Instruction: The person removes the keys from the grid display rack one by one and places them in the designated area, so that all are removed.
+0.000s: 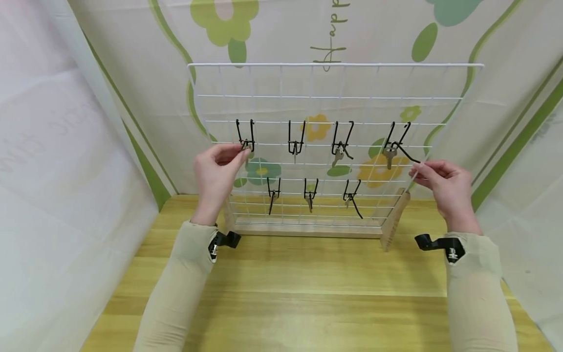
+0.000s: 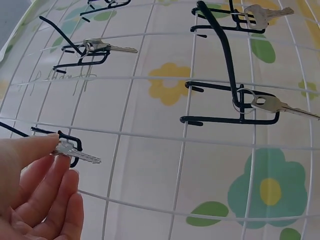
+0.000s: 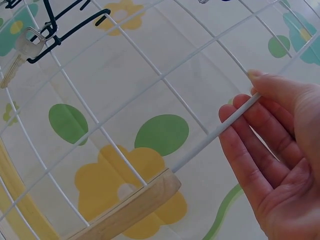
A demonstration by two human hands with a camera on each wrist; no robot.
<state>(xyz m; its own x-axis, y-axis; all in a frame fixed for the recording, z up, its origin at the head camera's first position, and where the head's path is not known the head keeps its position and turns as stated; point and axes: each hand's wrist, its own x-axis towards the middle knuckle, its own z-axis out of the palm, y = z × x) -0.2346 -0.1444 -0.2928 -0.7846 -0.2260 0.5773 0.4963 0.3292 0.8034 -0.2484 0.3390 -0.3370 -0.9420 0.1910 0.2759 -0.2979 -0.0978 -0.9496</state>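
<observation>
A white wire grid panel stands upright in a wooden base. At the upper-left black hook, my left hand pinches a silver key between thumb and fingers; the left wrist view shows the key's blade pointing out past the fingertips. The key's ring is hidden by the hand. On the opposite side, my right hand holds the grid's right side rod between thumb and fingers.
Other silver keys hang on black hooks along two rows, including one key at upper right and another key beside it. The rack stands on a wooden table. Behind hangs a flower-printed cloth.
</observation>
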